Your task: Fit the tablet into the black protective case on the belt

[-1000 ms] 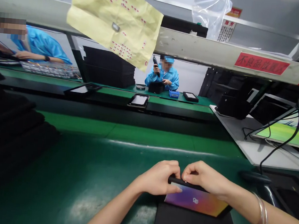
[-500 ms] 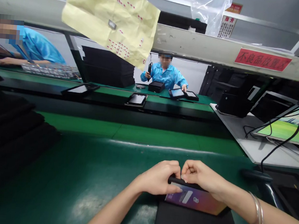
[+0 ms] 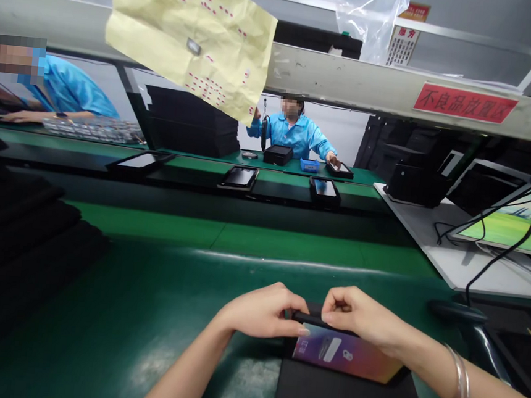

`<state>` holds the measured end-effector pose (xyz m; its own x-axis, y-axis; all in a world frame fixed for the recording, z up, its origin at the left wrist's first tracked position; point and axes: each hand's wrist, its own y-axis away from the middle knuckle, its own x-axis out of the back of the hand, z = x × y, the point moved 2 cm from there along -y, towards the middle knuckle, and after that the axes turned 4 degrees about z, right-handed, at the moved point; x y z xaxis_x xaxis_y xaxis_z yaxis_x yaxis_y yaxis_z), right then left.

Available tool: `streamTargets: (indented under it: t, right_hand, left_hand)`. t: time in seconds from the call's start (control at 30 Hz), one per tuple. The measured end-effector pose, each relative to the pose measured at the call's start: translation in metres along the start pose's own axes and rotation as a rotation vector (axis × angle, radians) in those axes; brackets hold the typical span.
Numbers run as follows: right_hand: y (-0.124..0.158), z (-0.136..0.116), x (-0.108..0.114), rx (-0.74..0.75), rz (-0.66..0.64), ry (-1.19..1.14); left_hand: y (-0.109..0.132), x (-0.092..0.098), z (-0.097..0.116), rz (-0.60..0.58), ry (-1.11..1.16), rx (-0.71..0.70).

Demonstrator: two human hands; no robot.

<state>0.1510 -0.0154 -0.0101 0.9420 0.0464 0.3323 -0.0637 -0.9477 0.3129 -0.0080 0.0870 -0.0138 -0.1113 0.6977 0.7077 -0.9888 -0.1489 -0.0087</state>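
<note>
A tablet-like device with a lit purple-orange screen (image 3: 340, 351) stands tilted up at the lower right, its dark upper edge away from me. My left hand (image 3: 260, 310) grips the upper left corner, thumb over the screen side and fingers behind. Close by, my right hand (image 3: 353, 311) is closed in a pinch at the upper edge; whatever is between its fingertips is hidden. Under and in front of the device lies a black pad (image 3: 345, 395) on the green mat. My right forearm covers part of the screen's right end.
Dark stacked trays (image 3: 19, 252) rise at the left. Beyond, a black conveyor strip (image 3: 179, 176) carries several devices in trays. A co-worker in blue (image 3: 299, 134) sits opposite; another is at the far left. A monitor (image 3: 524, 215) and cables stand right, beneath an overhead shelf beam.
My left hand has slid left along the upper edge, away from my right hand. Opposite, the co-worker has released a device, which now lies on the strip, and a small blue box shows.
</note>
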Motion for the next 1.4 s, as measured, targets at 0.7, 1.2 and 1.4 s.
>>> streamTargets:
  t: [0.7,1.2,1.4]
  right_hand:
    - [-0.004,0.009,0.005,-0.037,0.005,-0.110]
    - [-0.007,0.011,0.005,-0.062,-0.016,-0.092]
    - [-0.009,0.010,0.005,-0.072,-0.038,-0.070]
  left_hand:
    - [0.003,-0.001,-0.005,-0.032,-0.216,0.055]
    - [0.003,-0.002,-0.004,-0.050,-0.204,0.053]
    - [0.003,-0.003,-0.005,-0.047,-0.196,0.070]
